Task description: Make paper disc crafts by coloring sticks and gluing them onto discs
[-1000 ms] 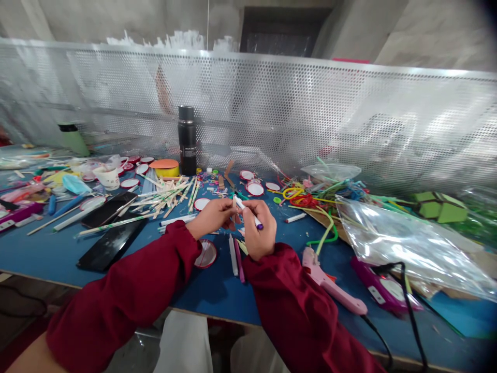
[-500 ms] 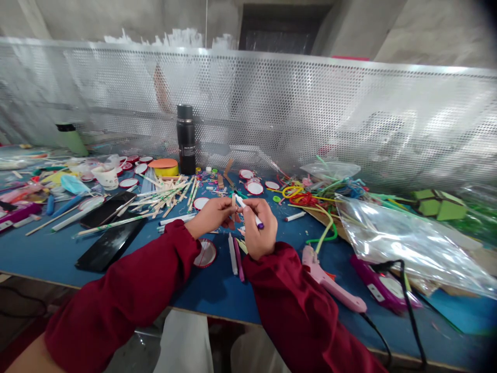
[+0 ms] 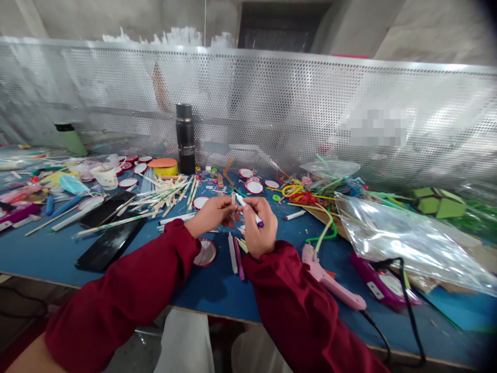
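Over the middle of the blue table, my left hand pinches a small wooden craft stick upright between thumb and fingers. Closed around a white marker with a purple end is my right hand. The marker's tip is close against the top of the stick; whether they touch is too small to tell. Below the hands lie a pale marker and a purple marker. A round red-rimmed disc rests beside my left sleeve.
Wooden sticks are heaped at left near dark phone-like slabs. A black thermos stands before the perforated metal screen. At right lie a pink glue gun, a purple power strip, pipe cleaners and clear plastic.
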The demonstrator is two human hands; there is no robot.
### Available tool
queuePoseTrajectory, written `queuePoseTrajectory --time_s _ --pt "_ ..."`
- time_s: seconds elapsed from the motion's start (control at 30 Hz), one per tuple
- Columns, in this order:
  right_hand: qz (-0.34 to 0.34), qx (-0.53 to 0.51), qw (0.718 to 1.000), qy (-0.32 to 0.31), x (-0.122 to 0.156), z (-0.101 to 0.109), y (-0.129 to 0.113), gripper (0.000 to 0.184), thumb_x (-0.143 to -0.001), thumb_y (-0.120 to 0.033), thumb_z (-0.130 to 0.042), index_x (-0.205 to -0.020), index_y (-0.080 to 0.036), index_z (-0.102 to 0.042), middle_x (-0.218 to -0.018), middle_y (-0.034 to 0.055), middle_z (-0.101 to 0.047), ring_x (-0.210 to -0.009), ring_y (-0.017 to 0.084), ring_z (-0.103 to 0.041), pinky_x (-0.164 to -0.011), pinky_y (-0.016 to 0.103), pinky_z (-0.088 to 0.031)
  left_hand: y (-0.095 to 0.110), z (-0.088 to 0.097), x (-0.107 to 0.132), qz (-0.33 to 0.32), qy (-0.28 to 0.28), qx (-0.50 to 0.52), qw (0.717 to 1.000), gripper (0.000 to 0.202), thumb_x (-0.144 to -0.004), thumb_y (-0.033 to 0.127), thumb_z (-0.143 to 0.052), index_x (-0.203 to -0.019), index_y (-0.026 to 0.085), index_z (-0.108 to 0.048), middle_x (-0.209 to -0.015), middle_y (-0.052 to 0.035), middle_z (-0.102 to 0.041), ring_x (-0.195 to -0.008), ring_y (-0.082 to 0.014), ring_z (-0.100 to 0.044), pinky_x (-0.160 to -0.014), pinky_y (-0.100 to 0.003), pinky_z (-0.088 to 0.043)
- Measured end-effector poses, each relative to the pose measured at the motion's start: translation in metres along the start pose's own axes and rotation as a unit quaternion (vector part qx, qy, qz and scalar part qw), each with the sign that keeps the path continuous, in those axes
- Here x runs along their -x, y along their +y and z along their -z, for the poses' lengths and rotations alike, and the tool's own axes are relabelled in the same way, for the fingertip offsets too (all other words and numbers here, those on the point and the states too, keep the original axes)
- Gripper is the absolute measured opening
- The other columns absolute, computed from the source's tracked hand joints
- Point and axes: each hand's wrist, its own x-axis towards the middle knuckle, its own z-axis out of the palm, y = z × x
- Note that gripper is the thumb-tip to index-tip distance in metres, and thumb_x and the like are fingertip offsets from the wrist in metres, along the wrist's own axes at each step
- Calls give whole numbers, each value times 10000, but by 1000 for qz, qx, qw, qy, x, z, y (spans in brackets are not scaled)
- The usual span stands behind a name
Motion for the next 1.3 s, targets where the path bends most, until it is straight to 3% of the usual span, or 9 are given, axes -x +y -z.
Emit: queuePoseTrajectory --time_s 1.3 --pt "12 2 1000 -5 1 -2 4 140 -954 -298 -533 -988 -239 -655 -874 30 -747 -838 214 -690 -724 342 -517 -3 0 -3 -9 1 30 1000 198 -904 359 -636 -875 164 -615 -723 9 -682 -516 -106 -655 -498 -198 -486"
